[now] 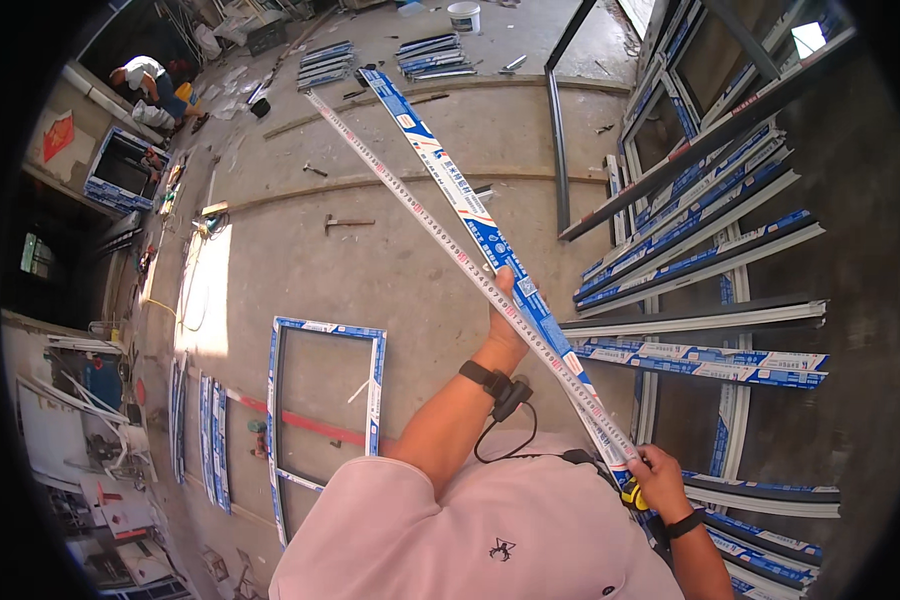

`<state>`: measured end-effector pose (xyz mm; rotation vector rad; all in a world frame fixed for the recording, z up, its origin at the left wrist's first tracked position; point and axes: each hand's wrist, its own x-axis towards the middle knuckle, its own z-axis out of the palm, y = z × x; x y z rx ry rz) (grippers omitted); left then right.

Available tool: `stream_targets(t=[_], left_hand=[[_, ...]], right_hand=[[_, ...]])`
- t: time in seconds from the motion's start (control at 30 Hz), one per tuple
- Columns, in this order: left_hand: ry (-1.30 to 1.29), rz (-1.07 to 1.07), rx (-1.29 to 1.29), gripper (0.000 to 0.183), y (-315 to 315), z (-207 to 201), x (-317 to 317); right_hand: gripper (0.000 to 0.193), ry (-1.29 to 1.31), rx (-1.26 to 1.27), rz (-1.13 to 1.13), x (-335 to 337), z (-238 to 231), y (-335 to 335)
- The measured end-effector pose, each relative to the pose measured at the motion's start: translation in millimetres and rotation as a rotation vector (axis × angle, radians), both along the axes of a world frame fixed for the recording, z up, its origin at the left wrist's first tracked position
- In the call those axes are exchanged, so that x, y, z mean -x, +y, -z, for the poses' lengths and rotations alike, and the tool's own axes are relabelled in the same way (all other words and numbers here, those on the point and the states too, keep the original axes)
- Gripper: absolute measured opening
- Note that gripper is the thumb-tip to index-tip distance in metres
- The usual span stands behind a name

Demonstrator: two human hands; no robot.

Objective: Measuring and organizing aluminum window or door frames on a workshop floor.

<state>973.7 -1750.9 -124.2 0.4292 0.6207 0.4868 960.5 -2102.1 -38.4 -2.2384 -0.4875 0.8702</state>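
A long window-frame profile (438,163), wrapped in blue and white film, slants from the upper middle down toward my right side. My left hand (504,332) is closed round it near mid-length, thumb on top. Alongside the profile stretches the pulled-out white blade (400,190) of a tape measure, its far end a little left of the profile's far end. The blade crosses over my left hand. Near the profile's lower end, my right hand (662,484) grips the tape measure's yellow case (631,495), fingers at the blade; the case is partly hidden.
Several wrapped profiles (705,357) lie on a rack at right, beneath a dark frame (558,150). A rectangular frame (379,370) rests on the floor at left. Hammers (349,222) lie ahead; profile stacks (435,57) and a white bucket (464,16) stand farther off. Another person (148,80) bends at far left.
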Motion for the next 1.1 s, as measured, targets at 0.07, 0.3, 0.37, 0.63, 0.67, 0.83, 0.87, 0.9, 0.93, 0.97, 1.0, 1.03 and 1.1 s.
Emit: stream_targets(t=[0.07, 0.3, 0.37, 0.63, 0.67, 0.83, 0.87, 0.9, 0.93, 0.97, 1.0, 1.03, 1.1], left_hand=[[0.005, -0.002, 0.008, 0.056, 2.3, 4.4, -5.0], [0.069, -0.115, -0.109, 0.050, 4.9, 34.6, -22.7], [0.101, -0.167, -0.125, 0.049, -4.8, 15.2, -28.2], [0.037, -0.029, -0.046, 0.052, -5.3, 34.9, -24.4], [-0.003, -0.020, -0.048, 0.054, -5.5, 34.3, -25.2], [-0.043, -0.014, -0.113, 0.067, -8.4, 20.1, -29.5], [-0.049, 0.010, -0.098, 0.070, -7.3, 18.5, -28.4], [-0.056, 0.035, -0.084, 0.074, -6.5, 17.8, -28.0], [-0.056, 0.032, -0.083, 0.074, -5.5, 18.7, -28.4], [-0.061, 0.017, -0.087, 0.076, -4.4, 20.3, -29.2], [-0.066, 0.003, -0.091, 0.077, -3.5, 21.3, -29.9], [-0.068, 0.003, -0.089, 0.077, -2.7, 19.3, -31.3], [-0.091, -0.069, -0.026, 0.064, -1.4, 15.0, -32.8]], right_hand=[[0.018, -0.026, 0.013, 0.001, -3.0, -5.9, 2.2], [0.017, 0.008, -0.030, -0.060, -20.5, -21.9, 6.7], [0.020, 0.306, -0.129, 0.109, -25.9, -16.5, 4.9], [0.022, 0.521, -0.149, 0.249, -36.7, -37.7, 28.5], [0.022, 0.529, -0.126, 0.264, -37.8, -37.7, 29.1], [0.020, 0.554, -0.077, 0.264, -35.0, -40.8, 22.8], [0.020, 0.567, -0.080, 0.268, -33.4, -42.1, 20.7], [0.020, 0.580, -0.082, 0.277, -33.2, -40.1, 16.2], [0.020, 0.580, -0.080, 0.275, -32.4, -40.8, 13.7], [0.020, 0.580, -0.078, 0.282, -31.5, -42.7, 11.5], [0.020, 0.579, -0.077, 0.290, -30.5, -44.4, 9.4], [0.020, 0.577, -0.075, 0.291, -29.5, -45.6, 7.0], [0.019, 0.598, -0.053, 0.303, -27.1, -47.1, 2.1]])
